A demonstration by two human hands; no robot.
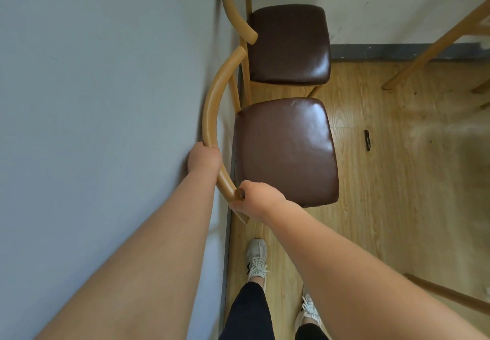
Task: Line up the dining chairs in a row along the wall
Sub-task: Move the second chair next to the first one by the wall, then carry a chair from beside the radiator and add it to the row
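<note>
Two wooden dining chairs with dark brown padded seats stand one behind the other along the grey wall [106,101] on the left. The near chair [285,151] has its curved backrest rail against the wall. My left hand [204,160] is closed around the middle of that rail. My right hand [256,199] grips the rail's near end. The far chair [289,44] stands just beyond, in the corner, with its rail end almost touching the near chair's rail.
Wooden furniture legs [434,50] slant in at the upper right, and another wooden piece [448,292] crosses the lower right. A small dark object [367,140] lies on the wood floor. My feet in white shoes stand just behind the near chair.
</note>
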